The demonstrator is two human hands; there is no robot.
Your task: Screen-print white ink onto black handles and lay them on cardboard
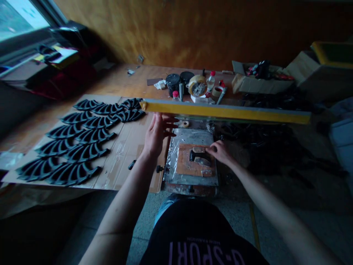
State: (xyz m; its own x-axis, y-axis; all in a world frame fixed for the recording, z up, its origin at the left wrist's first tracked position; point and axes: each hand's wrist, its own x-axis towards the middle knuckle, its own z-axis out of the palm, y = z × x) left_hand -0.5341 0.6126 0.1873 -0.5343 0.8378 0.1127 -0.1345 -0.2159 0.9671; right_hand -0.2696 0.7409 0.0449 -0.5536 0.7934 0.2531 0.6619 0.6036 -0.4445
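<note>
A wooden board lies on a metal plate in front of me, with a small black plastic piece set between wooden blocks on it. The thumb and fingers of my right hand are pinched at the right end of this piece; the fingertips partly hide the contact. My left hand is raised left of the plate, fingers apart and stretched to the right. It is just under the left end of a long yellow bar; whether it touches the bar I cannot tell.
Rows of black curved pieces cover the cardboard on the left. Behind the bar stand black tubs, a tape roll and a bottle. More dark parts are heaped at right, below a cardboard box.
</note>
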